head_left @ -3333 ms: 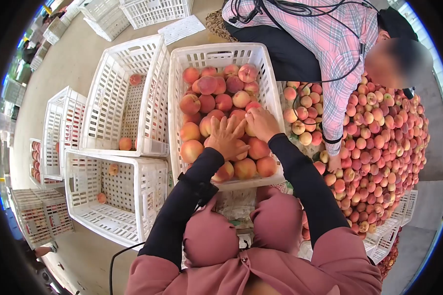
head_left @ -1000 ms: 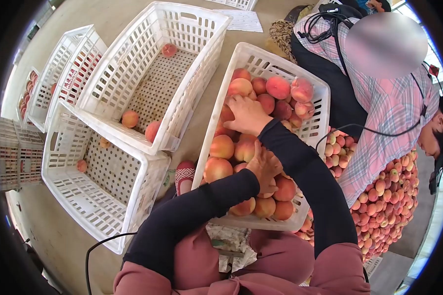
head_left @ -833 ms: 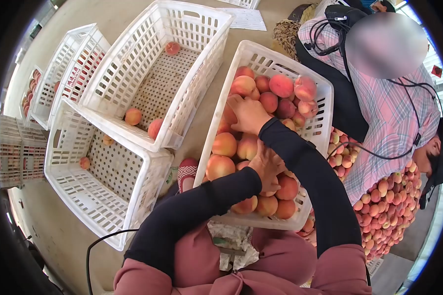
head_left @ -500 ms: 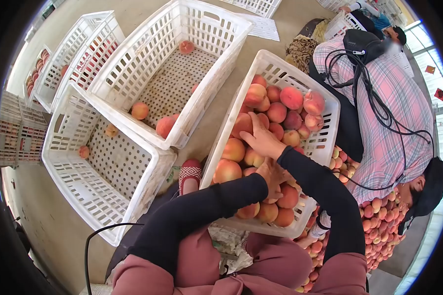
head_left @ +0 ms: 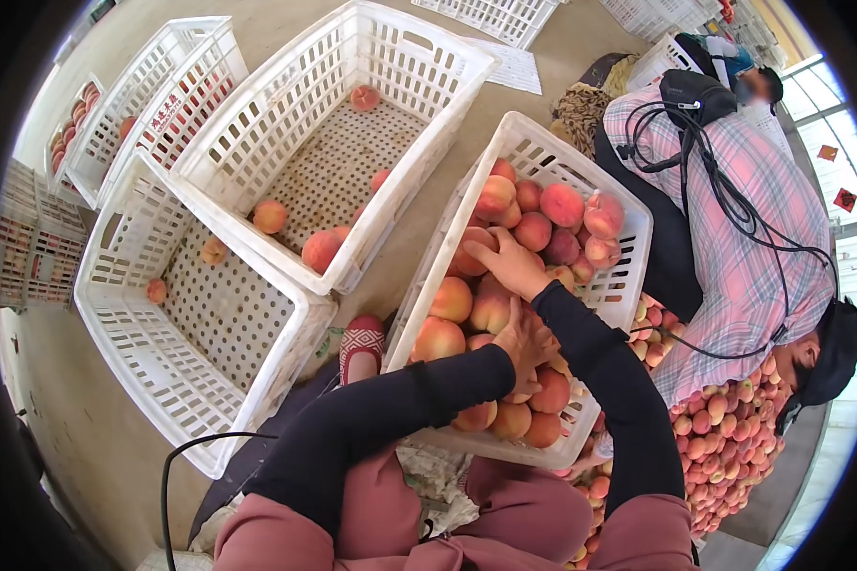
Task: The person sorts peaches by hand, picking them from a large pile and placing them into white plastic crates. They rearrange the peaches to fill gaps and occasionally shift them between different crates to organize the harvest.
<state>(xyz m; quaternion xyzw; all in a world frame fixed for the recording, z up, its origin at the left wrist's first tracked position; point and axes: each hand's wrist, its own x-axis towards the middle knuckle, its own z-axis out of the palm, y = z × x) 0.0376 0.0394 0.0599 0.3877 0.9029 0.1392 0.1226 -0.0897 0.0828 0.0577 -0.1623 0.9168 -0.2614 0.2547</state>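
A white slatted crate (head_left: 628,285) stands tilted before me, filled with large red-and-yellow peaches (head_left: 450,299). My right hand (head_left: 512,265) is at the crate's left side, its thumb and fingers closed around a peach (head_left: 468,255). Lower down, my left hand (head_left: 526,344) reaches among the peaches near the middle, fingers curled over one that is mostly hidden beneath the palm. More peaches (head_left: 546,391) lie against the near end, just below my left hand. Red and pink ones (head_left: 562,204) fill the far end.
Two white crates (head_left: 300,297) (head_left: 348,276) at left hold a few peaches each. More crates (head_left: 176,114) stand behind them. A co-worker in a plaid shirt (head_left: 733,209) bends at right beside a large peach pile (head_left: 724,447). A black cable (head_left: 169,476) hangs near my left arm.
The view has shifted slightly. My right hand stays at the same peach and my left hand has moved a little up among the fruit. The co-worker's arm has shifted near the pile.
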